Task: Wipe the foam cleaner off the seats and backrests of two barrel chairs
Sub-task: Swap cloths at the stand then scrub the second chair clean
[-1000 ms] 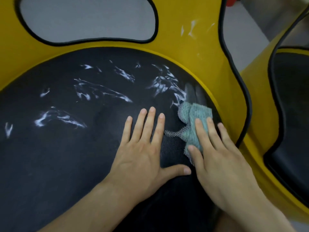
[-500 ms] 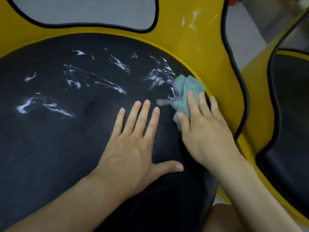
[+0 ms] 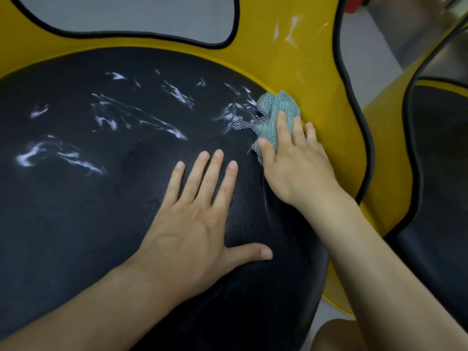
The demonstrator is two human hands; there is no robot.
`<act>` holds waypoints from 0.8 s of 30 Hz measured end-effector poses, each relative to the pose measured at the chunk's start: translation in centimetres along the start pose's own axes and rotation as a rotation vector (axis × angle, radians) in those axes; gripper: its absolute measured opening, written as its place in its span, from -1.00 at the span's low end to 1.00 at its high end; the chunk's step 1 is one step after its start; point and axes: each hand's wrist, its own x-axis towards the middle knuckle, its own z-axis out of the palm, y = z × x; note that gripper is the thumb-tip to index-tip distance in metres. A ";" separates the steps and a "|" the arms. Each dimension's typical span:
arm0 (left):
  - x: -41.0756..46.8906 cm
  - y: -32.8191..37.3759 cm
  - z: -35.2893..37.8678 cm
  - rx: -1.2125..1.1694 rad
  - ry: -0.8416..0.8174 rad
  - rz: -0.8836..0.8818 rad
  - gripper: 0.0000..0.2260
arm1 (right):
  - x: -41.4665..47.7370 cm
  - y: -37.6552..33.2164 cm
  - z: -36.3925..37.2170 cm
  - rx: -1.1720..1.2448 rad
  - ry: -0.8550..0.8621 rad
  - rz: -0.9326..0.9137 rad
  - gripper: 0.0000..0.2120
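Observation:
A black round seat (image 3: 76, 211) fills most of the view, streaked with white foam (image 3: 141, 117) across its far half. A yellow backrest (image 3: 298, 59) with black piping curves behind it and carries a few foam smears (image 3: 291, 26). My right hand (image 3: 296, 163) presses a teal cloth (image 3: 281, 110) flat against the seat's far right edge, where seat meets backrest. My left hand (image 3: 202, 219) lies flat on the seat with fingers spread, holding nothing. A second chair's black seat (image 3: 443, 173) shows at the right.
An oval cut-out (image 3: 126, 13) in the backrest shows grey floor behind. Grey floor (image 3: 367, 46) also shows between the two chairs. My knee (image 3: 336, 335) is at the bottom right.
My right hand has pushed the cloth away from me along the seat's right side, up to the backrest edge. The left hand stayed flat on the seat.

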 end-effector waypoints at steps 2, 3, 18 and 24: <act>-0.1 0.0 -0.1 -0.005 -0.004 0.000 0.10 | -3.2 0.7 0.7 -0.019 0.033 -0.025 -0.36; -0.1 0.0 -0.1 -0.012 -0.003 0.004 0.10 | -5.5 1.0 1.1 -0.036 0.057 -0.041 -0.36; 0.0 0.0 -0.1 -0.006 -0.006 0.008 0.10 | 0.3 0.0 0.0 -0.028 0.015 -0.013 -0.34; -0.1 0.0 -0.1 -0.035 0.008 0.019 0.09 | -9.9 1.2 1.4 -0.114 -0.020 -0.043 -0.29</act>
